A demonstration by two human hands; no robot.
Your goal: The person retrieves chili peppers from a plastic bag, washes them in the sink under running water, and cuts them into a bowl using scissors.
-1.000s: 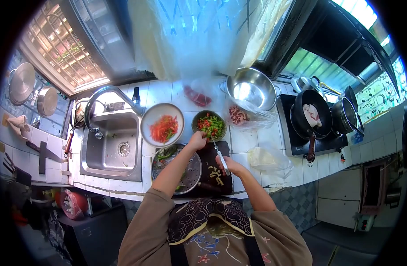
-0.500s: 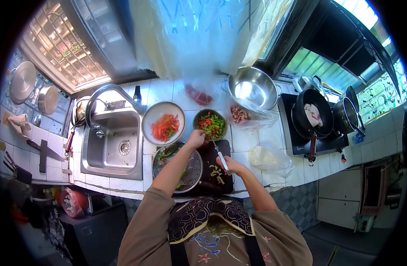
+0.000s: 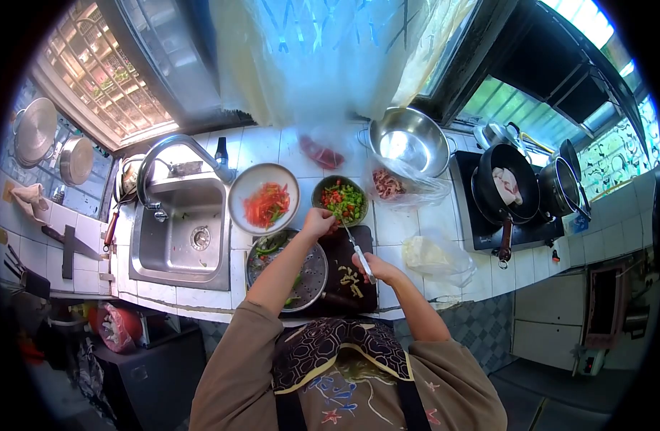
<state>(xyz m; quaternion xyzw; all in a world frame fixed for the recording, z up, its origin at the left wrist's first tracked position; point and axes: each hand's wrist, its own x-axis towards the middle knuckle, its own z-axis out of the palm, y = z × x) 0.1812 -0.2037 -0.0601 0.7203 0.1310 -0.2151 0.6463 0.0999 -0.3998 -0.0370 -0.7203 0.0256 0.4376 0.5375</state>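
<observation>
My right hand is closed around the white handles of a pair of scissors, whose metal blades point up at the near rim of a green bowl. Chopped green and red peppers fill that bowl. At its near left edge my left hand is pinched shut by the blade tips; what its fingers hold is too small to make out. Below both hands lies a dark cutting board with pale yellowish scraps. A metal strainer with green peppers sits partly under my left forearm.
A white plate of red pepper strips stands beside the sink. Behind and right are a bag of meat, a steel pot and another plastic bag. A wok rests on the stove at right.
My hands and the scissors stay almost in the same place at the bowl's near rim. The whole view has shifted very slightly.
</observation>
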